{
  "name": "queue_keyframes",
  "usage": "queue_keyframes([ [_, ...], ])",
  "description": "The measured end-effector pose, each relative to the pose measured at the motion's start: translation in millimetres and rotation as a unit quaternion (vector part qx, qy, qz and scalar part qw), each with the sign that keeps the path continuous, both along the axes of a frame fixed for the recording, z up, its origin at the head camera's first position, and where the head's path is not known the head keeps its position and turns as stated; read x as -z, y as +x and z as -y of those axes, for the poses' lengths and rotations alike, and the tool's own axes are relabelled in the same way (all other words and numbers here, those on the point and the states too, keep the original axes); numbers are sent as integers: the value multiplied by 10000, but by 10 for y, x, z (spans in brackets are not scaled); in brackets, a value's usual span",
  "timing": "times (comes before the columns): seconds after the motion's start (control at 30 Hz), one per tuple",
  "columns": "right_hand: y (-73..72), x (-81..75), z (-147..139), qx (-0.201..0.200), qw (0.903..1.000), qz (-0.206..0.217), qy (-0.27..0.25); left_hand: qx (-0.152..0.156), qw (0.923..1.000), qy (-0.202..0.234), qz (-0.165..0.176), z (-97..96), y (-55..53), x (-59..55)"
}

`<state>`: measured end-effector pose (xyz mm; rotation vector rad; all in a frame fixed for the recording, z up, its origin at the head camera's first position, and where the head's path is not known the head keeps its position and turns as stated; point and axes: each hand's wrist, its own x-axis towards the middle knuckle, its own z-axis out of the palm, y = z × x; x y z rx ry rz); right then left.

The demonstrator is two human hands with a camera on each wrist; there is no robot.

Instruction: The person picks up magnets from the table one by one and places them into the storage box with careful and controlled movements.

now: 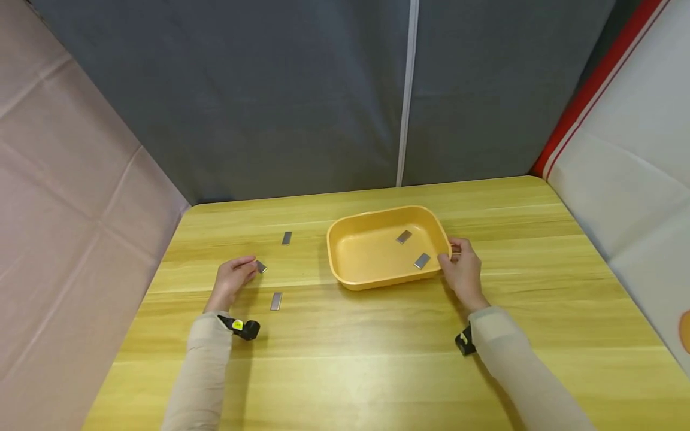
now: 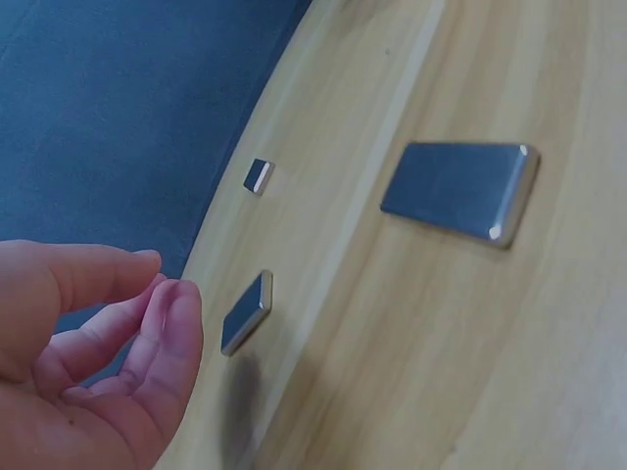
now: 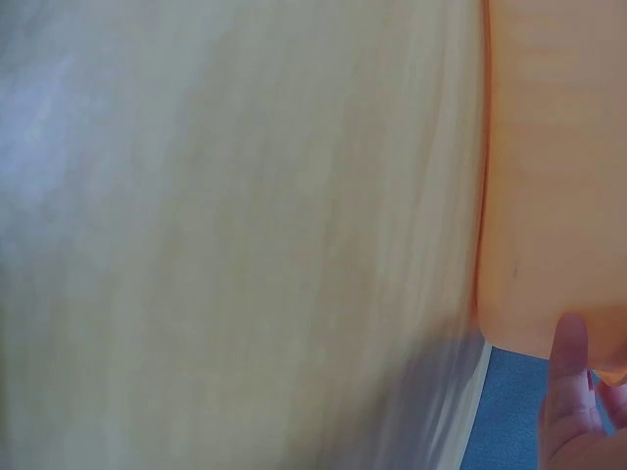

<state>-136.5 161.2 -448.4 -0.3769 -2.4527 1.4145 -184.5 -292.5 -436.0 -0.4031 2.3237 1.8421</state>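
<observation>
My left hand (image 1: 234,276) hovers over the left side of the table, thumb and fingers drawn loosely together with nothing between them. Right at its fingertips, on the wood, lies a small grey metal block (image 2: 247,313). A second flat block (image 1: 287,238) is farther back, and a third block (image 2: 460,191) sits nearer the front. At the other side, my right hand (image 1: 462,272) grips the right end of a yellow plastic tray (image 1: 345,279), thumb on its wall. Inside the tray are two similar blocks, one metal block (image 1: 422,261) close to the right hand and another block (image 1: 403,237) behind.
The wood-grain table (image 1: 345,365) ends at a dark grey curtain (image 1: 259,108) at the back. Pale cloth (image 1: 81,227) hangs on the left, and a white panel (image 1: 636,179) with a red edge stands on the right. Black cameras are strapped to both wrists.
</observation>
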Motion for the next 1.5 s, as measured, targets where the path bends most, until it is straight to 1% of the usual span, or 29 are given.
queue_keyframes([
  [0.07, -2, 1, -2, -9, 10000, 18, -2, 48, 9998, -172, 101, -3, 9, -27],
  [0.13, -4, 6, -4, -40, 10000, 45, -6, 50, 9996, -248, 129, 15, 14, -15],
  [0.17, -4, 9, -4, -53, 10000, 55, -4, 69, 9991, -360, 208, -8, 35, -63],
  [0.27, -4, 16, -5, -62, 9999, 92, -1, 25, 9981, -535, 288, 8, 41, -36],
  [0.4, -4, 20, -6, -32, 9999, 101, -3, -107, 9966, -740, 354, 13, 46, 1],
  [0.57, 1, 17, -3, -56, 9999, 111, -32, -220, 9950, -922, 319, 13, 42, 42],
  [0.7, 4, 12, 0, -73, 9999, 124, -30, -289, 9941, -1022, 212, 12, 27, 90],
  [0.77, 5, 10, 1, -65, 9999, 117, -19, -260, 9942, -1037, 113, 13, 24, 109],
  [0.8, 4, 10, 2, -53, 9999, 116, -8, -246, 9943, -1031, 88, 14, 25, 112],
  [0.83, 6, 7, 3, -47, 9999, 109, 4, -194, 9963, -839, -62, 46, 6, 156],
  [0.93, 9, 6, 3, -25, 10000, 49, 47, -173, 9963, -827, -157, 38, 0, 160],
  [1.03, 15, 4, 5, -23, 10000, -17, 71, -237, 9944, -1018, -124, 13, -21, 161],
  [1.07, 16, 4, 5, -19, 10000, -35, 72, -283, 9914, -1280, 19, -27, -9, 120],
  [1.13, 19, 2, 7, -11, 10000, -46, 57, -265, 9900, -1382, 58, -38, -24, 119],
  [1.3, 20, -3, 11, 0, 10000, -27, 18, -287, 9906, -1328, 144, -48, -42, 126],
  [1.4, 21, -4, 12, -1, 10000, -9, -2, -327, 9898, -1375, 178, -45, -46, 135],
  [1.5, 22, 1, 13, 10, 10000, -12, -11, -305, 9880, -1503, 188, -45, -50, 139],
])
